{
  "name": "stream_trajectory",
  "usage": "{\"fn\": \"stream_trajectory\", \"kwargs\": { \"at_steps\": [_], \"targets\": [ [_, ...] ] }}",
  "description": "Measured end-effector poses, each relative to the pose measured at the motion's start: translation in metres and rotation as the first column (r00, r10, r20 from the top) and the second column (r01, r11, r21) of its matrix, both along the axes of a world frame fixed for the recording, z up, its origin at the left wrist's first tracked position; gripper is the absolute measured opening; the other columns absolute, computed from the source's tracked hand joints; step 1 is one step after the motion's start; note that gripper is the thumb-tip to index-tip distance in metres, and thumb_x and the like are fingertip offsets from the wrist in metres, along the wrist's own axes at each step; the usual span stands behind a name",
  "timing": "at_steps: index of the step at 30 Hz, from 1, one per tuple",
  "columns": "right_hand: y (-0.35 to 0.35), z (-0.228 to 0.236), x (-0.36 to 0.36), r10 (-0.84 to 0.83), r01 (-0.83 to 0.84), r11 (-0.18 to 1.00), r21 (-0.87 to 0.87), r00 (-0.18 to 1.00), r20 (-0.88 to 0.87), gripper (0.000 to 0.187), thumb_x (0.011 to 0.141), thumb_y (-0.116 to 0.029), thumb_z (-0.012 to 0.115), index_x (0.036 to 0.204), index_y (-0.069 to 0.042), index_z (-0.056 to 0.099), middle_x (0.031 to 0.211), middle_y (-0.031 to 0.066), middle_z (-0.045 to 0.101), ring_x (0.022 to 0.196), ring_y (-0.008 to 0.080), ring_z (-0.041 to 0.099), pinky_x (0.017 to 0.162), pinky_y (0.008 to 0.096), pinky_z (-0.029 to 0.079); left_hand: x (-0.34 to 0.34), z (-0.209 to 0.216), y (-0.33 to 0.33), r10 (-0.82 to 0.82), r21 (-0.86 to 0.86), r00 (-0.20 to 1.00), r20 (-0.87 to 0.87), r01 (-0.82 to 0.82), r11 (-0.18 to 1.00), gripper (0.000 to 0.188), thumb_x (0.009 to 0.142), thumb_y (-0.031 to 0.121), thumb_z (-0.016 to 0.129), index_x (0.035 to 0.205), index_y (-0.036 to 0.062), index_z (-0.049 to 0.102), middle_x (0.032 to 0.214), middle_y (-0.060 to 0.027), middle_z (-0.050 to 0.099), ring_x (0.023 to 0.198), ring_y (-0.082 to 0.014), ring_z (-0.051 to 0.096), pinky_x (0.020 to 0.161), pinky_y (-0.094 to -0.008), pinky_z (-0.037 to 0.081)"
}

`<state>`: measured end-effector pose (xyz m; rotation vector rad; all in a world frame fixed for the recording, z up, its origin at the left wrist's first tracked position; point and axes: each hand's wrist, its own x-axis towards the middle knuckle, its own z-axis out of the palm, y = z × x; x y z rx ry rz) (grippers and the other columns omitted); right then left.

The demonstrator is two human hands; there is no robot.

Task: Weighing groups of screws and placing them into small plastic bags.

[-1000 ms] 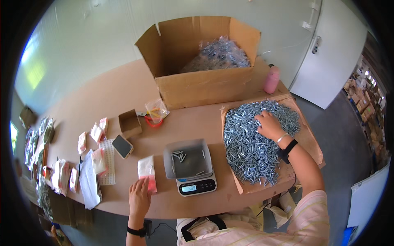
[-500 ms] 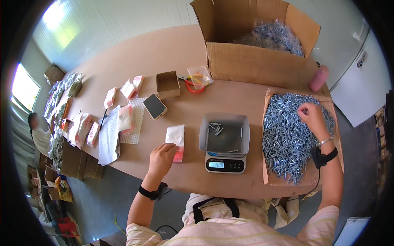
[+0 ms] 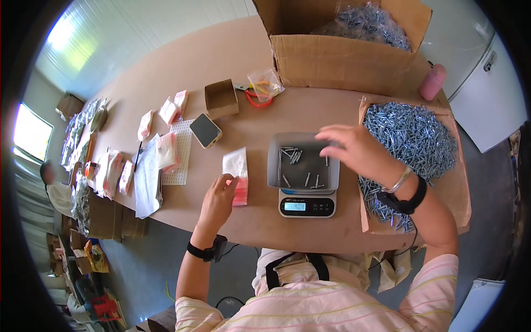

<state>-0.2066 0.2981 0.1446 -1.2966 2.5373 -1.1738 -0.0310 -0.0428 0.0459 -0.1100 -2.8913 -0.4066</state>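
Metal fasteners [image 3: 296, 157], several scattered in the grey tray [image 3: 273, 170] at my 12 o'clock.
Tray sits on the scale [image 3: 307, 206], presumably so its load registers; the bulk pile [image 3: 412, 133] lies at 1 o'clock on brown paper [image 3: 456, 202], likely to contain strays. My right hand [image 3: 357, 148] is spread over the tray's right side, nothing visible in it. My left hand [image 3: 217, 203] curls at the plastic bags [image 3: 235, 163], 11 o'clock; whether it grips one, I cannot tell.
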Motion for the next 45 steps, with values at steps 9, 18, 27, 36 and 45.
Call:
{"fn": "stream_trajectory", "kwargs": {
  "at_steps": [9, 18, 27, 36, 45],
  "targets": [
    [0.137, -0.052, -0.019, -0.306, 0.563, 0.603, 0.565, 0.818, -0.487, 0.04, 0.079, -0.013, 0.077, 0.115, -0.003, 0.063, 0.113, 0.0215, 0.059, 0.102, 0.0413, 0.061, 0.095, 0.0467, 0.051, -0.005, 0.017, -0.002, -0.004, -0.051, 0.997, -0.078, 0.0, 0.999, 0.007, 0.079, 0.008, 0.076, 0.084, 0.0092, 0.071, 0.089, -0.0045, 0.067, 0.085, -0.0257, 0.065, 0.072, -0.0381, 0.053],
    [0.167, -0.077, -0.025, -0.387, 0.558, 0.705, 0.439, 0.82, -0.422, 0.009, 0.082, 0.0, 0.064, 0.09, -0.002, 0.062, 0.092, 0.0184, 0.062, 0.089, 0.0378, 0.064, 0.079, 0.0472, 0.054, 0.006, 0.061, 0.011, 0.075, 0.061, 0.972, -0.224, -0.062, 0.996, 0.024, 0.084, -0.001, 0.07, 0.103, 0.012, 0.077, 0.081, -0.0049, 0.062, 0.073, -0.0226, 0.065, 0.059, -0.0345, 0.052],
    [0.093, 0.016, -0.013, -0.368, 0.35, 0.928, 0.125, 0.914, 0.172, 0.012, 0.09, -0.007, 0.068, 0.099, 0.001, 0.067, 0.089, 0.0132, 0.071, 0.085, 0.0182, 0.07, 0.078, 0.0313, 0.054, 0.021, 0.08, 0.032, 0.079, 0.151, 0.962, -0.263, -0.04, 0.988, 0.03, 0.069, -0.015, 0.063, 0.091, 0.003, 0.071, 0.074, -0.0094, 0.056, 0.07, -0.0288, 0.057, 0.062, -0.0388, 0.047],
    [0.09, -0.027, -0.015, -0.188, 0.28, 0.875, 0.396, 0.948, -0.256, 0.047, 0.083, -0.019, 0.079, 0.123, -0.004, 0.059, 0.114, 0.0174, 0.06, 0.102, 0.0332, 0.061, 0.089, 0.0422, 0.054, 0.037, 0.085, 0.046, 0.179, 0.24, 0.965, -0.19, -0.131, 0.962, 0.017, 0.08, -0.004, 0.075, 0.079, 0.0022, 0.059, 0.067, -0.0108, 0.054, 0.059, -0.0277, 0.055, 0.055, -0.0391, 0.043],
    [0.132, -0.062, 0.007, -0.279, 0.497, 0.548, 0.672, 0.867, -0.414, 0.042, 0.072, -0.012, 0.078, 0.11, -0.011, 0.06, 0.107, 0.0157, 0.054, 0.104, 0.038, 0.059, 0.081, 0.0468, 0.056, 0.032, 0.076, 0.043, 0.083, 0.213, 0.956, -0.281, -0.022, 0.977, 0.009, 0.083, -0.004, 0.073, 0.087, 0.0005, 0.066, 0.071, -0.0101, 0.056, 0.063, -0.025, 0.054, 0.059, -0.0363, 0.044]
  ]
}}
